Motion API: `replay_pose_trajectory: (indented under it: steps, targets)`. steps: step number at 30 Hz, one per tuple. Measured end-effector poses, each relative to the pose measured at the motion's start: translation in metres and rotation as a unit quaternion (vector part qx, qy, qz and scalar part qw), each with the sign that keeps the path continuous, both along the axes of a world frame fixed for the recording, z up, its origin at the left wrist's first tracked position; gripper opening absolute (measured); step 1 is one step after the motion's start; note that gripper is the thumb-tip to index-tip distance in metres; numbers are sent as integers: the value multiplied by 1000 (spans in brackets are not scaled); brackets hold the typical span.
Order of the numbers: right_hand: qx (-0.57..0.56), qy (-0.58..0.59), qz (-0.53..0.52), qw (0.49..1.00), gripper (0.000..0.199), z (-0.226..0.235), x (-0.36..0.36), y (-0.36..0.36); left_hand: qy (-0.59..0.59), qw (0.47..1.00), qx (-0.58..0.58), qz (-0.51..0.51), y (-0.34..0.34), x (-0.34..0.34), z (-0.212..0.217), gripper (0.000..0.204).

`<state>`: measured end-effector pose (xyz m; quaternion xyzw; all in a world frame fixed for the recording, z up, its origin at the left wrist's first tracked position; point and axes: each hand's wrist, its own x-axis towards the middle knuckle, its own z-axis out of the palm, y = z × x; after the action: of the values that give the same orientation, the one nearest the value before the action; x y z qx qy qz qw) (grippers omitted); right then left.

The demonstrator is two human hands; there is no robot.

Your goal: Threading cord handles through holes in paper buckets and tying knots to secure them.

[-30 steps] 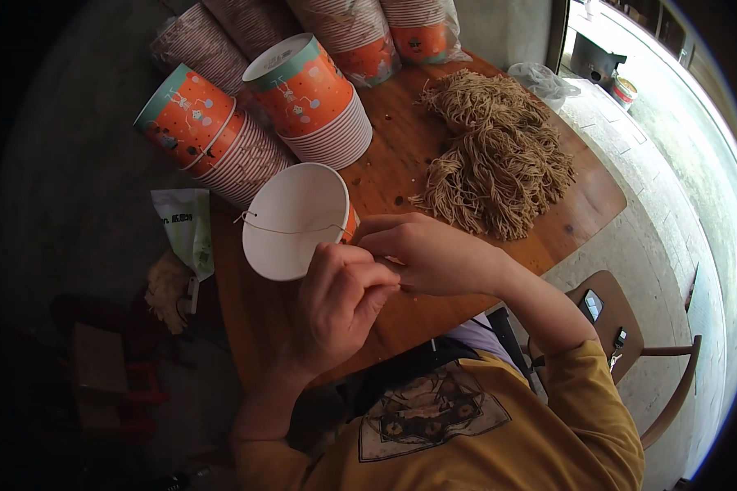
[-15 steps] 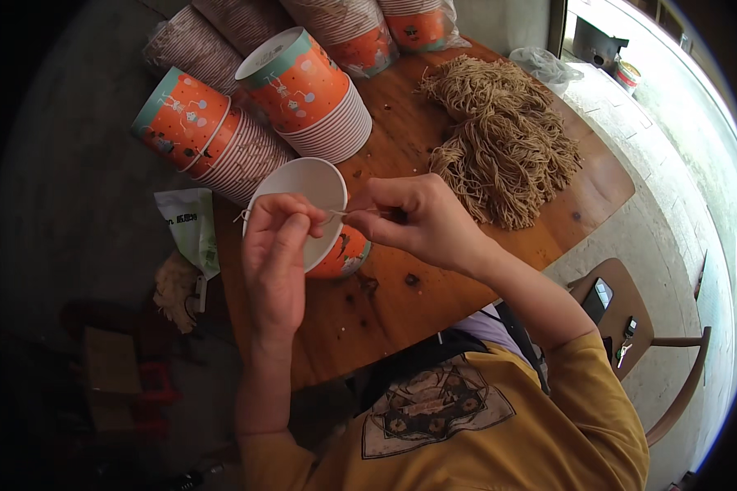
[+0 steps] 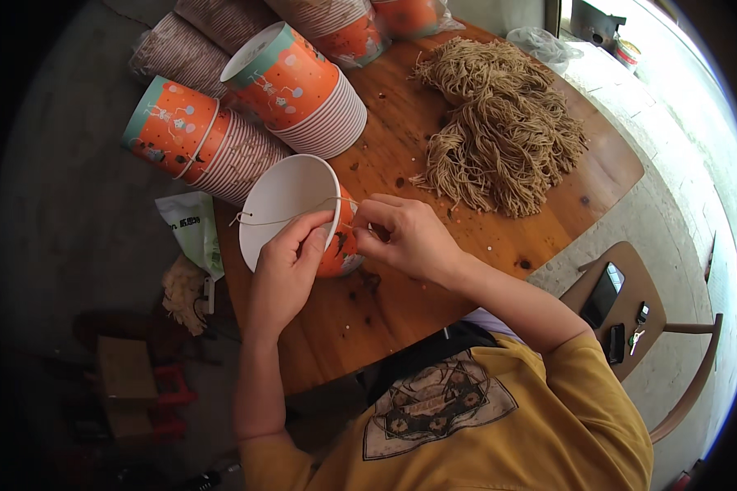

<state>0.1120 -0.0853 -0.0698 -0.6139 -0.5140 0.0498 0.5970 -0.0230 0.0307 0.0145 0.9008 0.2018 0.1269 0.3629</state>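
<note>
A paper bucket (image 3: 280,186), white inside and orange outside, stands tilted on the wooden table before me with its mouth toward me. Thin tan string (image 3: 264,223) is knotted at its left rim, crosses the mouth and passes out at the right rim. My left hand (image 3: 289,266) is closed on the bucket's near right rim, fingers inside the mouth and thumb close to the edge. Just outside that rim, my right hand (image 3: 397,236) pinches the string end; its fingertips partly hide the string there.
Stacked orange and green buckets (image 3: 291,86) lie behind, some wrapped in clear plastic. A heap of tan strings (image 3: 508,131) covers the table's right side. A green and white packet (image 3: 190,225) hangs at the left edge. A chair (image 3: 630,299) holds a phone (image 3: 604,293) and keys.
Both hands have moved from above the mouth to the right rim. The string now spans the mouth and passes the rim. My left hand has taken hold of the bucket.
</note>
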Motion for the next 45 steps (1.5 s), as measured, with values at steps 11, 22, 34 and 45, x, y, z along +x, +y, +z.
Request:
replay_pose_trajectory:
  steps: [11,22,34,45]
  targets:
    - [-28,26,33,999,9,1,5,5,17,1000,-17,1,-1,3,3,27]
    - [-46,37,41,997,11,11,7,8,25,998,-54,-2,3,1,1,27]
    - [-65,30,45,996,19,14,5,14,72,987,-143,-30,25,18,-6,14]
    - [-65,-163,95,980,11,13,37,-11,-37,983,-178,32,28,15,3,10]
